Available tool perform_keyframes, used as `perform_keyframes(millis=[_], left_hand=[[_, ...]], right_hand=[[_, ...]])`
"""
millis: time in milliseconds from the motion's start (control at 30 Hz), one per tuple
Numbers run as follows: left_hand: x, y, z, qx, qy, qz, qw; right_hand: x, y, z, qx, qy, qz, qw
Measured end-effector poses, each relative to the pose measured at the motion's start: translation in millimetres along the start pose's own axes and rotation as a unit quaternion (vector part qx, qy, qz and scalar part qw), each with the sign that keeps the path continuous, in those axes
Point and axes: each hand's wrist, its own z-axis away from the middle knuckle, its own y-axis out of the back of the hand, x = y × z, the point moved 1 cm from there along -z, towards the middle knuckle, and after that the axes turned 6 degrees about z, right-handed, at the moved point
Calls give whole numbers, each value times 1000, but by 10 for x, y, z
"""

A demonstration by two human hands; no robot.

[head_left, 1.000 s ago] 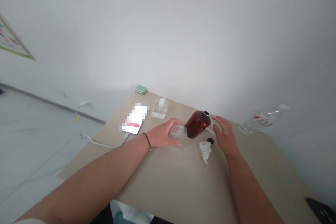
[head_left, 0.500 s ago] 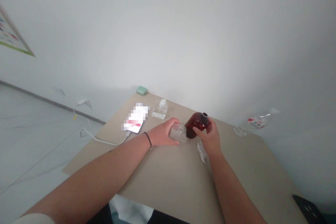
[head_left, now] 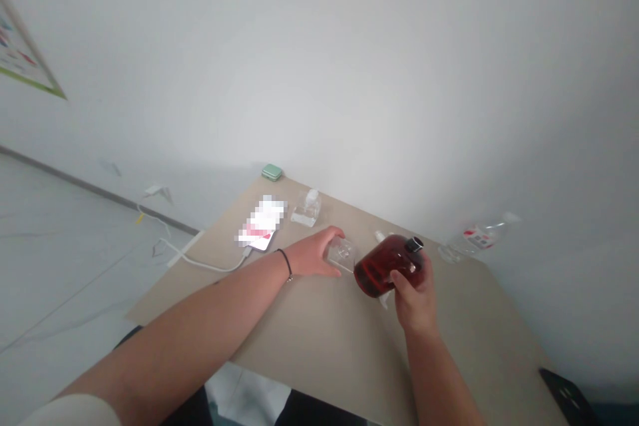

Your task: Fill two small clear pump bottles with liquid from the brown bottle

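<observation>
I count two hands, both mine to track from here. Right hand [head_left: 414,299]: fingers and thumb wrapped, clamped on the amber bottle [head_left: 388,266], one only, tilted, its long axis running up and rightward, with the black-collared neck pointing away from the jar. Left hand [head_left: 313,253]: fingers and thumb curled together around the clear jar [head_left: 342,254], one only, its contents too faint to tell. The bottle's base sits just right of the jar, nearly touching it; the right hand is nearer the bottle, the left the jar. One black wristband [head_left: 285,261] circles the left wrist.

On the table [head_left: 344,339], one tissue [head_left: 383,301] shows mostly hidden below the bottle. Farther left: one phone [head_left: 262,223], its screen blurred, with one white cable [head_left: 204,267]. Farther still: one square clear box [head_left: 305,210] and one green case [head_left: 271,172]. At far right, one water bottle [head_left: 474,241] lies on its side.
</observation>
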Motion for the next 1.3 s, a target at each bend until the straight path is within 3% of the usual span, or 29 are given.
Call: perform_keyframes(millis=[300, 467, 633, 1033, 1300], left_hand=[[65, -6, 20, -6, 48, 0, 999], [45, 5, 11, -16, 47, -7, 999], [12, 9, 3, -13, 38, -7, 999], [24, 2, -4, -7, 29, -2, 1000], [38, 4, -1, -10, 31, 2, 999]], right_hand=[[-326, 110, -30, -163, 56, 151, 973], [-487, 121, -211, -233, 128, 299, 916], [-624, 75, -317, -299, 217, 369, 853], [-690, 30, -365, -332, 269, 491, 759], [-758, 9, -409, -329, 287, 532, 726]])
